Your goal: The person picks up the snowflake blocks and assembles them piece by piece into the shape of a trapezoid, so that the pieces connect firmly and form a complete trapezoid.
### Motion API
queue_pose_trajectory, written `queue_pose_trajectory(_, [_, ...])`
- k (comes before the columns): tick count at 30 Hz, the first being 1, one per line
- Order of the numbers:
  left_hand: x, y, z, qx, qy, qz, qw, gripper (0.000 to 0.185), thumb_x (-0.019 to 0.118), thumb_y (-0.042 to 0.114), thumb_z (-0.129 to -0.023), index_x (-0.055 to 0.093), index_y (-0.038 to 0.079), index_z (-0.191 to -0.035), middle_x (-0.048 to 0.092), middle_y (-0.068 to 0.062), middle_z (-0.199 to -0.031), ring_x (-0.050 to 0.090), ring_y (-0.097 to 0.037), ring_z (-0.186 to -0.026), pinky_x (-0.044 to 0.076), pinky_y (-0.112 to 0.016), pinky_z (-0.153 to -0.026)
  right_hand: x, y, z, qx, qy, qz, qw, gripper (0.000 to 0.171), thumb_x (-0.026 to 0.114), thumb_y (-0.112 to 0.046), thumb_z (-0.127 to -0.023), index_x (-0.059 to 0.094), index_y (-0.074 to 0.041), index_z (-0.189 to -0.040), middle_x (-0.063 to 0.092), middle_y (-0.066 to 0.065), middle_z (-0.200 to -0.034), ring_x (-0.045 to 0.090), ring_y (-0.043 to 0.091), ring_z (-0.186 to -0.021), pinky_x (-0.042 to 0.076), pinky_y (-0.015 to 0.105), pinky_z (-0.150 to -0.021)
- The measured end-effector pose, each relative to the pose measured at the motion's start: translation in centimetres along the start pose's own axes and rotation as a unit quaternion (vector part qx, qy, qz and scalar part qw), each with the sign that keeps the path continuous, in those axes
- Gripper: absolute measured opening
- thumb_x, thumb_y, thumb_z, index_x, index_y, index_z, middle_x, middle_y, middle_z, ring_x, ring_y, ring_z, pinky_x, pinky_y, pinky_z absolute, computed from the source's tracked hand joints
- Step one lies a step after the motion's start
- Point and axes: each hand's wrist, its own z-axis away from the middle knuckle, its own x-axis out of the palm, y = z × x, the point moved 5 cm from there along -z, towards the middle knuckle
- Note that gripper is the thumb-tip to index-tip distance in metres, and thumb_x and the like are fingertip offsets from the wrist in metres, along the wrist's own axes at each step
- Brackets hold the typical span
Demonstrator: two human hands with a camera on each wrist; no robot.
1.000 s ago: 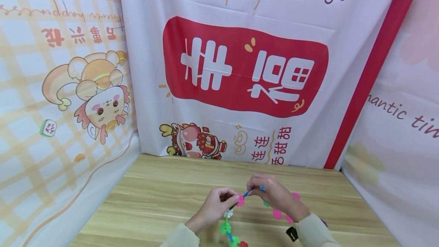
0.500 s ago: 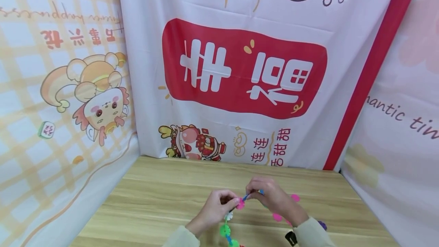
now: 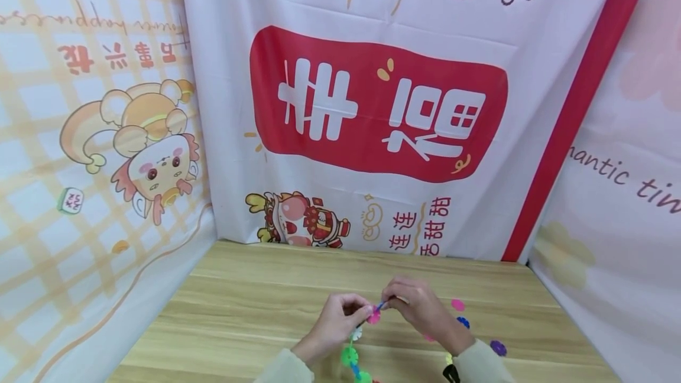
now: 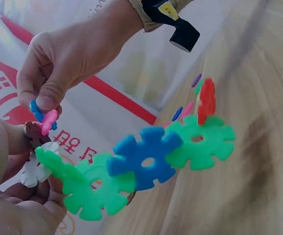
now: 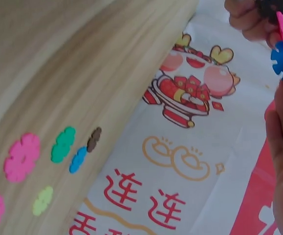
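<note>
A chain of plastic snowflake discs [image 3: 351, 354] hangs from my left hand [image 3: 362, 312]; in the left wrist view it runs white [image 4: 30, 172], green, blue [image 4: 143, 159], green and red [image 4: 207, 100]. The left hand pinches its top end, where a pink disc [image 3: 374, 316] sits. My right hand [image 3: 388, 302] pinches a small blue disc [image 4: 35, 110] and presses it against the pink disc [image 4: 48, 121]. Both hands hover just above the wooden table [image 3: 239, 312], fingertips almost touching. The right wrist view shows the blue disc [image 5: 280, 56] slotted on the pink one [image 5: 282, 29].
Loose discs lie on the table by my right hand: pink [image 3: 458, 305], blue [image 3: 463, 322], purple [image 3: 498, 347]. The right wrist view shows several more, pink [image 5: 21, 156], green [image 5: 63, 144], blue [image 5: 77, 159]. Printed cloth walls [image 3: 372, 105] close in the back and both sides.
My right hand has slid a little left and down, bringing the blue disc tight against the pink one. More loose discs show beside it. The left hand has stayed nearly still.
</note>
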Motion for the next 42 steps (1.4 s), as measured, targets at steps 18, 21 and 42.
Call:
queue_pose_trajectory(18, [0.5, -0.2, -0.2, 0.002, -0.061, 0.028, 0.9977, 0.027, 0.071, 0.027, -0.088, 0.068, 0.017, -0.113, 0.071, -0.005, -0.101, 0.067, -0.009, -0.081, 0.058, -0.023, -0.070, 0.5, -0.2, -0.8, -0.012, -0.085, -0.041, 0.995, 0.022, 0.079, -0.002, -0.074, 0.072, -0.012, -0.092, 0.073, -0.001, -0.091, 0.069, 0.008, -0.082, 0.054, 0.011, -0.078])
queue_pose_trajectory(21, [0.3, -0.1, -0.1, 0.001, -0.060, 0.032, 0.9977, 0.029, 0.072, 0.025, -0.087, 0.068, 0.012, -0.113, 0.070, -0.007, -0.100, 0.067, -0.010, -0.080, 0.058, -0.021, -0.070, 0.7, 0.8, -0.6, 0.059, -0.126, -0.042, 0.989, 0.022, 0.079, -0.010, -0.077, 0.072, -0.015, -0.097, 0.073, -0.003, -0.094, 0.069, 0.007, -0.085, 0.055, 0.013, -0.077])
queue_pose_trajectory(42, [-0.3, 0.4, -0.1, -0.011, -0.063, 0.067, 0.9957, 0.038, 0.078, 0.021, -0.081, 0.066, 0.006, -0.114, 0.068, -0.017, -0.104, 0.066, -0.012, -0.082, 0.058, -0.022, -0.072, 3.4, 12.9, 5.7, 0.369, -0.261, 0.040, 0.891, 0.038, 0.077, -0.010, -0.080, 0.066, -0.001, -0.115, 0.068, 0.018, -0.116, 0.064, 0.031, -0.105, 0.054, 0.047, -0.091])
